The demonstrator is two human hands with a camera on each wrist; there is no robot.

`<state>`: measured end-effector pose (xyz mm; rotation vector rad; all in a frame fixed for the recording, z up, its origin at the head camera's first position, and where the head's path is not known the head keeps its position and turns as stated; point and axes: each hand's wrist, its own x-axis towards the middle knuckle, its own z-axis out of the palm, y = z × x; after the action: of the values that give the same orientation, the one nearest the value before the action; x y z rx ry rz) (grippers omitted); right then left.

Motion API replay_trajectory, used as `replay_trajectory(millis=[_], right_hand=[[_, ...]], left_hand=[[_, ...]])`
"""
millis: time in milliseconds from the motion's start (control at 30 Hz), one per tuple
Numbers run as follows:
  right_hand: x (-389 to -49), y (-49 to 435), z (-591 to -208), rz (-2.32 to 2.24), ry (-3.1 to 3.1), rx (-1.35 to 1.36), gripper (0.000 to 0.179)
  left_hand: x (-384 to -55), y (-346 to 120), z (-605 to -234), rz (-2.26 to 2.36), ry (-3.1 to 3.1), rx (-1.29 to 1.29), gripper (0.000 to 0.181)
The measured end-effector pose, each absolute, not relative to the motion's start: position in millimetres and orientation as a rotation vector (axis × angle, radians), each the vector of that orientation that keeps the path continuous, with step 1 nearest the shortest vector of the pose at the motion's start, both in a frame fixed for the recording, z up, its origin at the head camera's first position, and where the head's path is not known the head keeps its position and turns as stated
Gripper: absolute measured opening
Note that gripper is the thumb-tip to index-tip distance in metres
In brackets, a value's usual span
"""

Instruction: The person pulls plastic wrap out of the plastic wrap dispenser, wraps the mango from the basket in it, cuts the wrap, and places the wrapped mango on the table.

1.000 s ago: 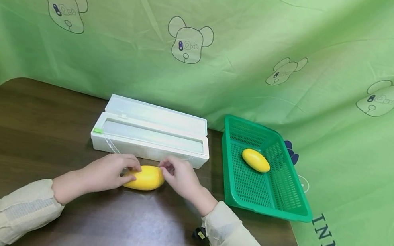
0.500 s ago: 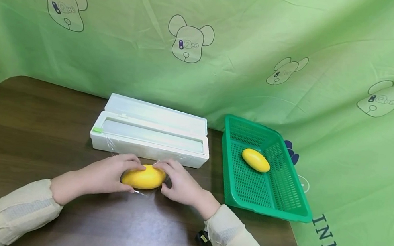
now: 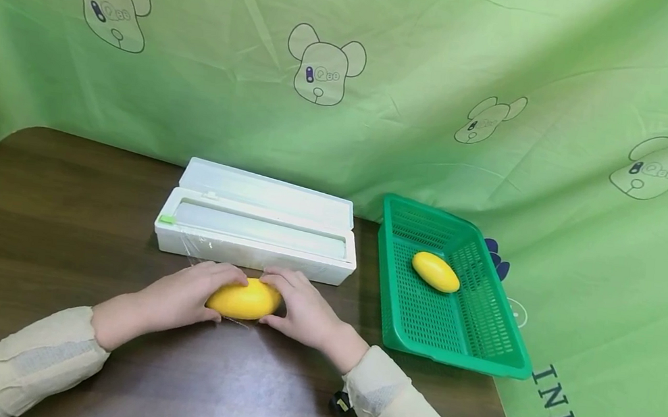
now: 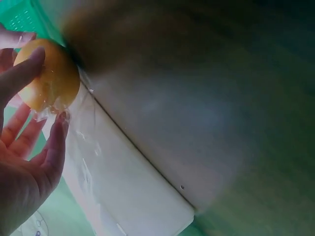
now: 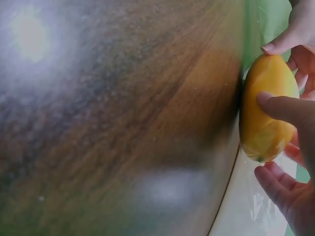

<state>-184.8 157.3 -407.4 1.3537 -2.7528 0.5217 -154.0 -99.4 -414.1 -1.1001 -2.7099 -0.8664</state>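
Note:
A yellow mango [image 3: 243,299] lies crosswise between both hands, close over the table in front of a white cling film dispenser [image 3: 256,255]. My left hand [image 3: 184,293] grips its left end, thumb on the near side and fingers over the far side. Around the right end curls my right hand [image 3: 305,311], fingertips on the top. Clear cling film [image 4: 88,142] clings to the end of the mango and stretches toward the dispenser's front. In the right wrist view, the right thumb [image 5: 278,105] presses on the mango's side. The mango's far side is partly hidden.
The dispenser's lid [image 3: 268,191] stands raised at the back. To the right is a green basket [image 3: 390,309] holding another yellow mango [image 3: 436,272]. A small black object [image 3: 341,403] sits by the right sleeve. Green printed cloth [image 3: 378,138] hangs behind the brown table [image 3: 64,221].
My right hand has shifted from pinching near the mango's right end to gripping around it. My left thumb has moved to the near lower side. The basket has stayed put.

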Motion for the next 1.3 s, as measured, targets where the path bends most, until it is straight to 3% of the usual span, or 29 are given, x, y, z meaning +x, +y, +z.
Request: replay_trajectory(millis=[333,767,1300], right_hand=[[-188.4,158.9,-405.1,0.43,-2.769,1.415,0.062],[-189.1,159.7,-391.7,0.491,-2.811,1.466,0.056],[-192.1,160.9,-383.6,0.925,-2.838,1.336,0.047]], left_hand=[[-160.5,-101.4,-411.4,-0.854,-2.746,-1.088,0.055],[-169.6,-111.0,-397.1,-1.038,-2.765,-1.154,0.05],[-171.8,-119.9,-390.8,-1.221,-2.738,-1.111,0.044]])
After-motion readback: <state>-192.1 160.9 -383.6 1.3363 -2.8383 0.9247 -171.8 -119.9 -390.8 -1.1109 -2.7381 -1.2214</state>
